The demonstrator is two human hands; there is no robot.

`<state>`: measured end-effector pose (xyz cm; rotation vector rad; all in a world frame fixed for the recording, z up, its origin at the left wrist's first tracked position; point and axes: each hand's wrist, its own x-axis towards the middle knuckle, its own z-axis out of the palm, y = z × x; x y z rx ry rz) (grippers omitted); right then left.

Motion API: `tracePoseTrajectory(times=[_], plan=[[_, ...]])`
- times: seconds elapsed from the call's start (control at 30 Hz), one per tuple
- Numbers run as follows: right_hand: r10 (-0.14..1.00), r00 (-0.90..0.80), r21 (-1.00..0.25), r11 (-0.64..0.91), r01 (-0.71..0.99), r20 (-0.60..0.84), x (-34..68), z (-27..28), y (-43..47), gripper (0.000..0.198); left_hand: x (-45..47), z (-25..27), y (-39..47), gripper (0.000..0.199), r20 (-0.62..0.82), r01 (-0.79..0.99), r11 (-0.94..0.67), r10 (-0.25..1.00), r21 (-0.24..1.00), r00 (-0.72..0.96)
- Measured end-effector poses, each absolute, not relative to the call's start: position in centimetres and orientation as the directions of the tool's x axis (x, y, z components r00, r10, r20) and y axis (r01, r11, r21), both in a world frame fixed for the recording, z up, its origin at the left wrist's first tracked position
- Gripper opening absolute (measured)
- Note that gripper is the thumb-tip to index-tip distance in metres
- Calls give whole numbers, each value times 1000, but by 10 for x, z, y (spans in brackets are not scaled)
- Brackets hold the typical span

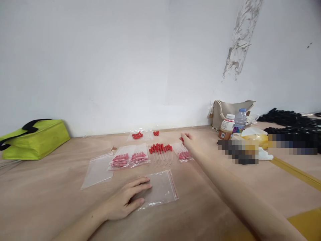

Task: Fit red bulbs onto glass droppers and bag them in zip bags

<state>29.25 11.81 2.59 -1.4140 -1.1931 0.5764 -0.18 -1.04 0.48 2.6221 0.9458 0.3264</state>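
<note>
My left hand (129,197) lies with its fingers spread on a flat, clear zip bag (162,189) with a red seal line. Farther out, my right hand (186,138) has its fingers pinched together, just above a zip bag of red-bulbed droppers (184,154). A speck of red shows at its fingertips, too small to name. Between the bags, a fanned row of loose droppers (160,150) with red bulbs and clear stems lies on the brown table covering. Two filled zip bags (120,160) sit side by side to the left.
More red-bulbed droppers (137,135) lie near the wall. Flat bags (97,170) rest at left. A lime green bag (37,139) stands far left. At right are a brown drink bottle (226,127), a water bottle (240,119), a beige bag (229,108) and black items (288,120).
</note>
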Motion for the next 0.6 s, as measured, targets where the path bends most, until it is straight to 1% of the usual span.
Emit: tracePoseTrajectory(times=[0.03, 0.1, 0.17, 0.23, 0.33, 0.47, 0.6], plan=[[891, 361, -945, 181, 274, 275, 299, 23, 108, 35, -1, 3, -10, 40, 99, 577, -722, 653, 383, 751], [920, 308, -970, 237, 54, 242, 311, 13, 86, 33, 5, 1, -9, 40, 98, 581, -724, 653, 371, 751], [935, 302, -972, 221, -86, 186, 318, 0, 66, 32, 12, 0, -10, 41, 102, 579, -736, 645, 351, 758], [940, 318, -967, 183, -175, 121, 321, -12, 52, 31, 18, 0, -11, 41, 107, 577, -743, 639, 339, 761], [952, 299, -954, 144, -262, 61, 319, -21, 44, 28, 21, 1, -12, 40, 110, 582, -735, 649, 348, 753], [961, 271, -957, 127, -261, 54, 312, -23, 42, 27, 21, 1, -13, 39, 109, 577, -734, 647, 359, 755], [973, 229, -939, 57, -339, -24, 306, -23, 35, 27, 21, 2, -14, 39, 120, 577, -733, 650, 360, 750]])
